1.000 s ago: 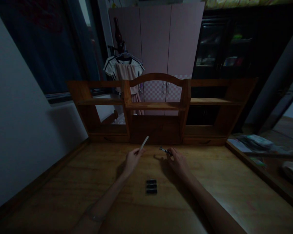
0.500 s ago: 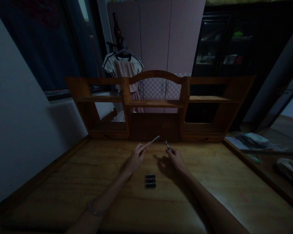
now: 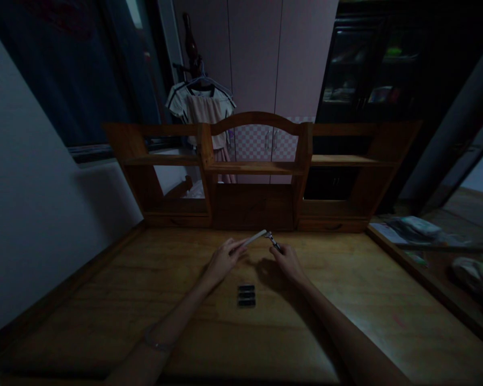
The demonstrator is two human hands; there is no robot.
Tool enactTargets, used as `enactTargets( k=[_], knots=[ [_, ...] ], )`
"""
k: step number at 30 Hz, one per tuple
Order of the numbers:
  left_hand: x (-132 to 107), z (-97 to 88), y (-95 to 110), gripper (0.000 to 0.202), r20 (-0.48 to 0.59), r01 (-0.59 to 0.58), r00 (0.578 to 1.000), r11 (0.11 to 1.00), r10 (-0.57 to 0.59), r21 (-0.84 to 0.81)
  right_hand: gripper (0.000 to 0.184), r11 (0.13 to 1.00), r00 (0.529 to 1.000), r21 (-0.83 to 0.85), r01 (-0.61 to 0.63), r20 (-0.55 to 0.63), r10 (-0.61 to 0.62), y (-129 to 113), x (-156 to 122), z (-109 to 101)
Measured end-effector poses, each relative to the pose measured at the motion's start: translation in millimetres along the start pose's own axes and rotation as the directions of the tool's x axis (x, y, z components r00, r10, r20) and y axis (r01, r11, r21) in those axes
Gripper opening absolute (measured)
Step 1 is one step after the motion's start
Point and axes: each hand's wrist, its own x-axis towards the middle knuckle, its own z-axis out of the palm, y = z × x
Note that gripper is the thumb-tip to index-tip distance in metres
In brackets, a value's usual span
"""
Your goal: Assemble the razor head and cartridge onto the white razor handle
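Note:
My left hand (image 3: 224,258) is closed around one end of a thin, pale, flat-looking stick (image 3: 256,237), which points up and to the right. In my right hand (image 3: 287,261) is a slim razor-like handle (image 3: 272,241) with a silver head and a dark grip. Its head is close to the far end of the pale stick; whether the two touch I cannot tell. On the tabletop between my forearms lies a small clear pack (image 3: 247,295) holding three dark bars. The dim light hides finer detail.
A wooden shelf unit (image 3: 257,168) stands along the back of the wooden table (image 3: 177,321). To the left is a white wall (image 3: 32,203). Beyond the raised right edge lie papers and a plastic bag (image 3: 421,228), with crumpled cloth (image 3: 473,279) nearer.
The stick and the razor-like handle have come closer together, the handle's head tilting left towards the stick's tip. The view has shifted slightly.

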Motion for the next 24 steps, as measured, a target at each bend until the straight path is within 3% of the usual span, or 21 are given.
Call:
enactTargets(
  k=[4,9,13,17,21,24],
  knots=[
    [0,-3.1,5,0.036,-0.039,-0.008,0.999,0.996,0.004,-0.093,0.03,0.999,0.999,-0.045,0.021,-0.038,-0.023,2,2,2],
    [-2,-1.3,14,0.035,0.036,0.032,0.999,0.98,-0.025,-0.197,0.03,0.997,0.996,-0.014,0.081,-0.04,-0.082,3,0,2],
    [-2,0.6,12,0.035,-0.015,0.046,0.999,0.964,-0.052,-0.262,0.031,0.996,0.993,-0.011,0.094,-0.074,-0.094,-1,-1,0],
    [-1,1.5,8,0.033,-0.029,0.012,0.999,0.98,-0.018,-0.201,0.031,0.993,0.99,-0.03,0.111,-0.079,-0.113,-4,-2,-2],
    [-1,0.1,4,0.031,-0.123,0.01,0.992,0.992,-0.025,-0.127,0.032,0.993,0.99,-0.035,0.114,-0.085,-0.116,-5,-3,-3],
    [-1,-0.7,5,0.031,-0.105,-0.053,0.994,0.99,0.04,-0.128,0.031,0.992,0.988,-0.057,0.112,-0.1,-0.118,-5,-3,-3]
  ],
)
